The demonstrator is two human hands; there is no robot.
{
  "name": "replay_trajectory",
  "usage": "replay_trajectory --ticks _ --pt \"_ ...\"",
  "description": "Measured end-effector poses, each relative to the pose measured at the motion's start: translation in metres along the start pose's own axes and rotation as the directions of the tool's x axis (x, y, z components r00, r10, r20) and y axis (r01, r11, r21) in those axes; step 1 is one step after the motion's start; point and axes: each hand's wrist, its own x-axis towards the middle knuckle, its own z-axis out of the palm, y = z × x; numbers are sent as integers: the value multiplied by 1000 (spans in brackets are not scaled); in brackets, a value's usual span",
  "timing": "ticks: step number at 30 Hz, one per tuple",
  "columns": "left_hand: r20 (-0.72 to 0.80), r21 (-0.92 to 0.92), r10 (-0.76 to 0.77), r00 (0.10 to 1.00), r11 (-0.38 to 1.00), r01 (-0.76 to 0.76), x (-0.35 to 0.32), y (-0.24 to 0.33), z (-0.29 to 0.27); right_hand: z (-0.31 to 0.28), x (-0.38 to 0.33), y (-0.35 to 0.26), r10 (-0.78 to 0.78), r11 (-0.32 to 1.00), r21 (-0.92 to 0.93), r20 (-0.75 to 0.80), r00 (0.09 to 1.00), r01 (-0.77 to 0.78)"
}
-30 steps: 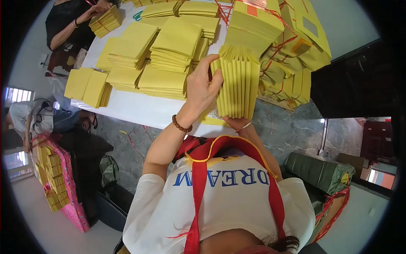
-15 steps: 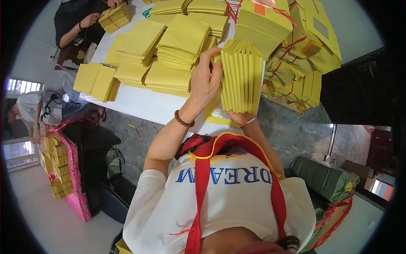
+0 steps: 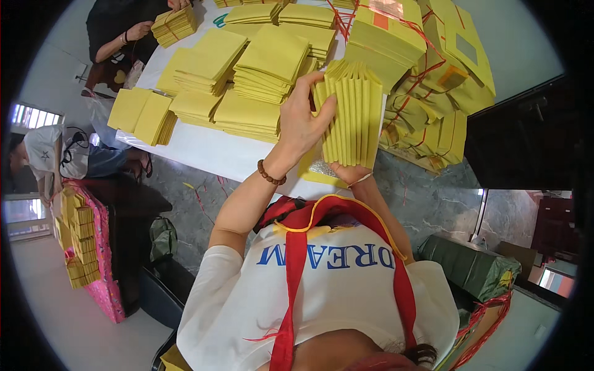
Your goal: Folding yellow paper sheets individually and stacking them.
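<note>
A thick bundle of yellow envelopes (image 3: 351, 117) stands on edge at the table's near right corner, its folded edges side by side and facing me. My left hand (image 3: 303, 117) grips the bundle's left side, with the thumb across the front edges and the fingertips partly hidden at the top. Under the lower end, my right hand (image 3: 349, 173) supports the bundle; most of its fingers are hidden behind it. To the left of my left hand lie several flat stacks of yellow envelopes (image 3: 272, 52) on the white table (image 3: 204, 145).
Large yellow bundles tied with red string (image 3: 433, 80) stand beyond the table's right side. Teal-handled scissors (image 3: 219, 20) lie among the far stacks. Across the table, another person's hand (image 3: 139, 31) is by a tied bundle. A green wrapped package (image 3: 467, 266) sits at my right.
My left thumb has moved right across the front edges of the envelopes. The bundle stays in about the same place, and the view has shifted slightly.
</note>
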Motion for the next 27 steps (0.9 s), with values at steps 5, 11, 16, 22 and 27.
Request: replay_trajectory --ticks 5,11,16,22,27 --pt "-47 51 4 999 999 -1 0 -4 3 -9 -2 0 -10 999 38 -214 977 19" --pt "6 93 -31 999 995 31 1 -1 0 -14 -2 -1 5 996 88 -187 982 11" --pt "-44 -26 -39 998 999 38 0 -8 6 -9 0 -1 -1 998 63 -209 978 15" --pt "-26 -11 -67 997 998 66 -2 -5 2 -5 0 0 -27 999 30 -190 981 33" --pt "1 64 -112 994 992 112 1 3 0 -2 1 3 5 997 77 -160 987 7"
